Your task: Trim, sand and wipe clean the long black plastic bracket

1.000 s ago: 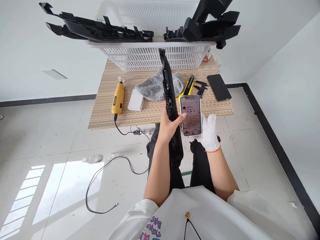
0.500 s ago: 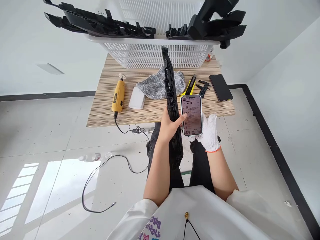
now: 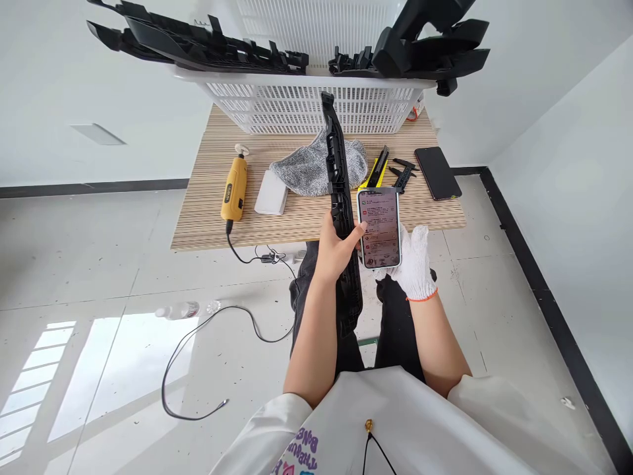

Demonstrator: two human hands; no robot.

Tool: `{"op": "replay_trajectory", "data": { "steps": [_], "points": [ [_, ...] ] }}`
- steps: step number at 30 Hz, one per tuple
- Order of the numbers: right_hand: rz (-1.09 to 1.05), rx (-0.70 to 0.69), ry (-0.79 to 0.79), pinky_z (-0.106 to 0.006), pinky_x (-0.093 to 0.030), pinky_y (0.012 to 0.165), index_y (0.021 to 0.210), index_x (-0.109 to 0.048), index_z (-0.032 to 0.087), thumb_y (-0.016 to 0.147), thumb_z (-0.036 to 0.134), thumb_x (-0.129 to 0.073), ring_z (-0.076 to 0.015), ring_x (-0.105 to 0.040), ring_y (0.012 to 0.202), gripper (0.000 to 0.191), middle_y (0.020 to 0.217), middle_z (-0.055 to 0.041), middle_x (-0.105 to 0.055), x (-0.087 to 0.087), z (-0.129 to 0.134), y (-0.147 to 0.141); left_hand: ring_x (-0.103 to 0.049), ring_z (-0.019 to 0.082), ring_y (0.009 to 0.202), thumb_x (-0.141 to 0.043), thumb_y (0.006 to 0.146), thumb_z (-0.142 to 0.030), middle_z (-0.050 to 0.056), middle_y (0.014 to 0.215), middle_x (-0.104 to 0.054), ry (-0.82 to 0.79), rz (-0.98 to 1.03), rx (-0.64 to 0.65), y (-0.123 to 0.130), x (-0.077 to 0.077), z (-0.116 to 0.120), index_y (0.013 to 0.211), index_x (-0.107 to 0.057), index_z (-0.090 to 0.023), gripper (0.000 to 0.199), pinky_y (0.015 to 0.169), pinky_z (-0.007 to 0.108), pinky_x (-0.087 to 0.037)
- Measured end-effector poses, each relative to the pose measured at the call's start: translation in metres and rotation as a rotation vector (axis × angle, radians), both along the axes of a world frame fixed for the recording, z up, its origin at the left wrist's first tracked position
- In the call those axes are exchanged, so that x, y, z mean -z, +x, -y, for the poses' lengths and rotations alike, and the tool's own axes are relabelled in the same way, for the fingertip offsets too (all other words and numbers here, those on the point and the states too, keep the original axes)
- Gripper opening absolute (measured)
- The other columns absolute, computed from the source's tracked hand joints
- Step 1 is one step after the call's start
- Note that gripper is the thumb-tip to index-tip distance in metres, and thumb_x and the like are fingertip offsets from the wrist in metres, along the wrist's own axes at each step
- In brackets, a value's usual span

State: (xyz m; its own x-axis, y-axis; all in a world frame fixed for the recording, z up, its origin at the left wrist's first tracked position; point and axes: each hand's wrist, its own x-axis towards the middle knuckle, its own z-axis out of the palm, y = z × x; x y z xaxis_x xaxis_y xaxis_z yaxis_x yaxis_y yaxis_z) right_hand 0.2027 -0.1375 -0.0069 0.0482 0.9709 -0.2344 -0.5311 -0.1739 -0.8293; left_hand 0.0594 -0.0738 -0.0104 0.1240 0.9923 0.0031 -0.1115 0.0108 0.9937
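My bare left hand (image 3: 336,249) is closed around a long black plastic trim piece (image 3: 338,173), which stands lengthwise in front of me. The thumb of that hand reaches over to the left edge of a smartphone (image 3: 380,227) and rests at its screen, where a list is showing. A white knit glove with an orange cuff covers my right hand (image 3: 414,262), which holds the phone from below and from the right. Most of the gloved fingers are hidden behind the phone. Behind the trim piece, a grey cloth (image 3: 304,168) lies on the table.
On the wood-patterned table (image 3: 202,204) lie a yellow rotary tool (image 3: 234,188), a white block (image 3: 271,192), a utility knife (image 3: 378,166), black calipers (image 3: 404,175) and a dark phone (image 3: 438,173). A white basket (image 3: 316,105) bears several black plastic parts (image 3: 198,46). A cable (image 3: 168,376) curls across the floor.
The list on the phone screen has scrolled, and the playback controls at its top are gone. My left thumb has shifted very slightly; both hands keep their holds.
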Motion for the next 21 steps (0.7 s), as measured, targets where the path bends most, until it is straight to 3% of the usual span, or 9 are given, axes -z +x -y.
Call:
{"op": "replay_trajectory", "data": {
  "steps": [8, 14, 21],
  "points": [
    [0.056, -0.026, 0.016, -0.033, -0.053, 0.053, 0.127, -0.060, 0.027, 0.081, 0.091, -0.028, -0.0235, -0.067, 0.082, 0.085, 0.106, -0.0105, -0.071, -0.0030, -0.0007, -0.0006, -0.055, 0.009, 0.060, -0.070, 0.085, -0.052, -0.002, 0.080, -0.055, -0.062, 0.028, -0.004, 0.0019, 0.0048, 0.0002, 0.102, -0.050, -0.023, 0.038, 0.052, 0.024, -0.049],
    [0.018, -0.024, 0.030, -0.034, -0.056, 0.055, 0.128, -0.061, 0.028, 0.085, 0.088, -0.023, -0.0241, -0.069, 0.084, 0.083, 0.108, -0.0102, -0.072, -0.0002, -0.0001, 0.0010, -0.063, 0.015, 0.080, -0.087, 0.069, -0.046, 0.000, 0.091, -0.060, 0.074, -0.014, 0.118, -0.0055, 0.0064, -0.0008, 0.105, -0.049, -0.024, 0.057, 0.070, 0.030, -0.055],
    [0.009, -0.056, 0.045, -0.035, -0.059, 0.054, 0.130, -0.060, 0.030, 0.084, 0.088, -0.027, -0.0251, -0.070, 0.084, 0.081, 0.106, -0.0098, -0.072, -0.0017, -0.0008, -0.0004, -0.057, 0.009, 0.065, -0.070, 0.085, -0.056, 0.000, 0.088, -0.058, -0.010, 0.038, 0.062, -0.0012, 0.0034, 0.0008, 0.103, -0.050, -0.023, 0.043, 0.055, 0.025, -0.050]
  ]
}}
